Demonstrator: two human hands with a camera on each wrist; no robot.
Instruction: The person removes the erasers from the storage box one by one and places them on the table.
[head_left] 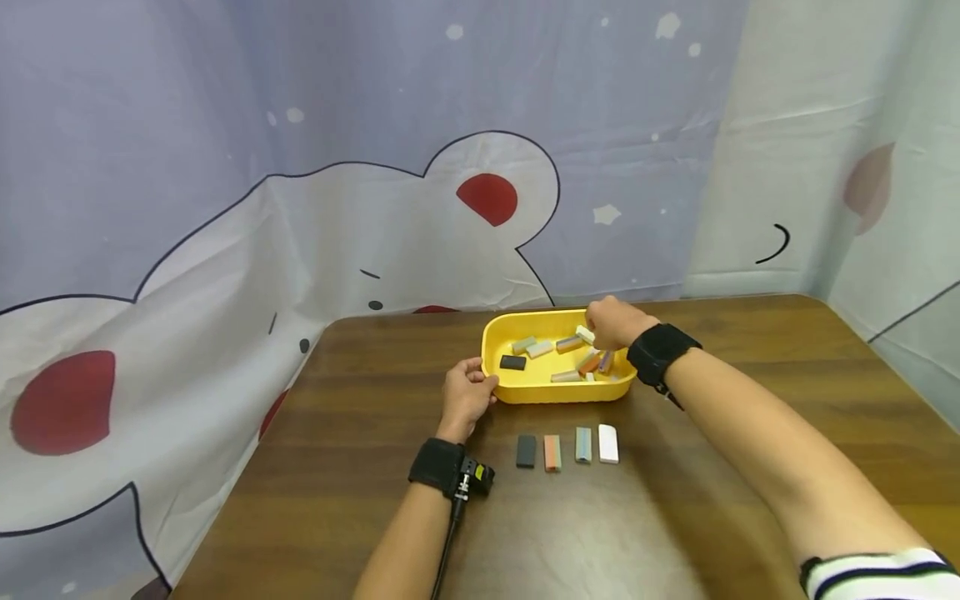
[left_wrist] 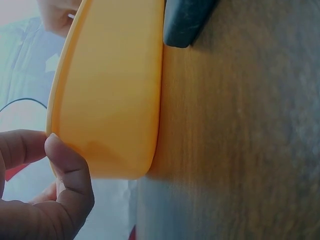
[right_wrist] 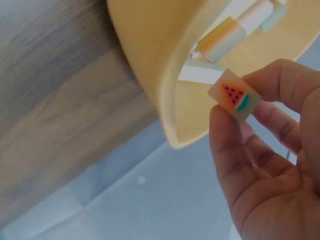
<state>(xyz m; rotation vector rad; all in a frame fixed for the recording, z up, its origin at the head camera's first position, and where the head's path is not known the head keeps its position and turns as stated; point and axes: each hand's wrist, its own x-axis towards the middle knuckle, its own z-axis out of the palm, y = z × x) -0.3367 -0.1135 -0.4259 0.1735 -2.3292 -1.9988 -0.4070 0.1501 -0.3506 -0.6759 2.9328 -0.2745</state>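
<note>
My left hand pinches the left end of a yellow plastic basket, thumb outside its rim. In the left wrist view the basket's smooth outer wall stands on the table. Over the basket's right side, my right hand pinches a small eraser between thumb and fingertips. A watermelon slice is printed on the eraser's pale end. Several more erasers lie in the basket, among them a black one, a green one and a beige one.
In front of the basket a row of erasers lies on the wooden table: black, orange and green, blue-grey, white. A patterned curtain hangs behind. A cable runs along the left forearm.
</note>
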